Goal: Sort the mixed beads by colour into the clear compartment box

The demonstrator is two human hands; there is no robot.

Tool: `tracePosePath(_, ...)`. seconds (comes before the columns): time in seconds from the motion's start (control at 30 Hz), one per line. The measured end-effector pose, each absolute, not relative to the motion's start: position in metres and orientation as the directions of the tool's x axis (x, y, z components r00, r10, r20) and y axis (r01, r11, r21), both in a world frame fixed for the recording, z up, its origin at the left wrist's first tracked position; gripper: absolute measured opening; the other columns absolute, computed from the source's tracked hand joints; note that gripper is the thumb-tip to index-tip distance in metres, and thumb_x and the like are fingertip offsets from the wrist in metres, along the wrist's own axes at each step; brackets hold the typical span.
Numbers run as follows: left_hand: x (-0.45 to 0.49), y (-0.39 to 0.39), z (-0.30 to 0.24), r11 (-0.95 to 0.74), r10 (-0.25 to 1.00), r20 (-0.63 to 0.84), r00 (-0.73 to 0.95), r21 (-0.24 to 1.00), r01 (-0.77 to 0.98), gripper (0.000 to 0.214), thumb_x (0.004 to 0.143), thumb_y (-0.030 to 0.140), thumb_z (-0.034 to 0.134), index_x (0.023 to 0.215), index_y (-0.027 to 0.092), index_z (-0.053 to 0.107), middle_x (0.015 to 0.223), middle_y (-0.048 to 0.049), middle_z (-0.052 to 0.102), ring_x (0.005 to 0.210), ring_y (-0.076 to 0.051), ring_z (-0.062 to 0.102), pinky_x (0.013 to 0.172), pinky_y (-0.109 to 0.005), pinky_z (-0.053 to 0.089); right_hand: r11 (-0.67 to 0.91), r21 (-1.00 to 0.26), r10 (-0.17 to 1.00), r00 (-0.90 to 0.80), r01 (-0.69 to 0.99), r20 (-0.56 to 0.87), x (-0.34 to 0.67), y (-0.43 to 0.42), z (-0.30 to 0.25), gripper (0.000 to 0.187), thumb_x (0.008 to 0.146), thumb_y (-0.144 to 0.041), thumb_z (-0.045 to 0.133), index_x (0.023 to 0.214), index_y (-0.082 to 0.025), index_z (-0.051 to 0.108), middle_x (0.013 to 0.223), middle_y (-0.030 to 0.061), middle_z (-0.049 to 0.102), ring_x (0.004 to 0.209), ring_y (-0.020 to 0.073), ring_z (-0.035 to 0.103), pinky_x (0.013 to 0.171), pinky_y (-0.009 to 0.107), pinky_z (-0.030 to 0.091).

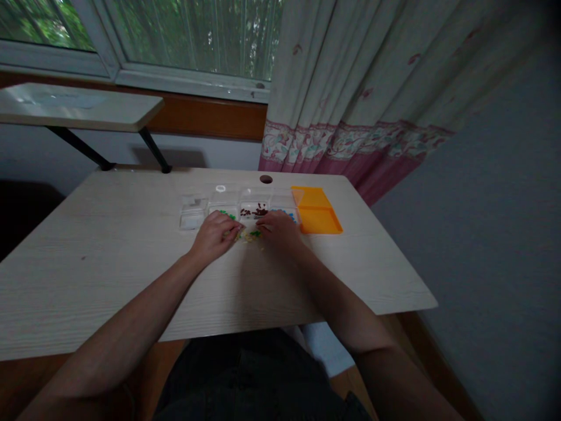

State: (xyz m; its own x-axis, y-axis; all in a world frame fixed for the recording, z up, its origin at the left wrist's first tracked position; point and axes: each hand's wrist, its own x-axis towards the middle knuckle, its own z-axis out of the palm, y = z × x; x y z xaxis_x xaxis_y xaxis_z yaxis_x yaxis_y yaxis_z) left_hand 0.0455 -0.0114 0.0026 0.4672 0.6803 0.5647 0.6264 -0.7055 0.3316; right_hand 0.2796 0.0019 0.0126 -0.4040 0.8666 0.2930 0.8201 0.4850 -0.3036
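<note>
A small loose pile of yellow and green pieces (252, 235) lies on the table between my hands. My left hand (215, 235) is at the pile's left side, its fingers curled together and the tips close to the pieces. From the right, my right hand (279, 227) reaches in with bent fingers, tips near the pile. Whatever either hand pinches is too small to make out. Just beyond stand clear plastic boxes: one with green pieces (230, 215), one with dark red-brown pieces (259, 210), and one with blue pieces (290, 214), partly covered by my right hand.
An orange open case (316, 211) lies right of the clear boxes. Another clear box (193, 214) stands at the left of the row. Behind them the light wooden table (131, 245) has a round hole (266, 179). A raised shelf (83, 105) stands back left; a curtain (342, 99) hangs behind.
</note>
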Motion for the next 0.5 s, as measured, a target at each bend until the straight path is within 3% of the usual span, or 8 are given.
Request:
tracePosePath(0.23,0.0454,-0.009,-0.0009,-0.699,0.68,0.587,0.439,0.337,0.631,0.023,0.096,0.03,0.053,0.095,0.02,0.074,0.085,-0.0069,0.07,0.086,-0.022,0.057,0.082,-0.037,0.046,0.615,-0.165,0.787,-0.586,0.771,0.195,0.2816,0.0014,0.015,0.017,0.09,-0.026,0.063,0.099,-0.02,0.077,0.102,0.0073,0.071,0.101,0.0225,0.059,0.091,0.034,0.039)
tracePosePath(0.5,0.0456,-0.0093,-0.0007,-0.703,0.673,0.597,0.436,0.334,0.628,0.023,0.096,0.03,0.053,0.094,0.02,0.073,0.086,-0.0068,0.071,0.086,-0.022,0.058,0.081,-0.037,0.046,0.581,-0.106,0.813,-0.567,0.807,0.134,0.2796,-0.0022,0.0196,0.017,0.091,-0.028,0.062,0.099,-0.022,0.076,0.106,0.0075,0.071,0.105,0.0236,0.056,0.09,0.036,0.037)
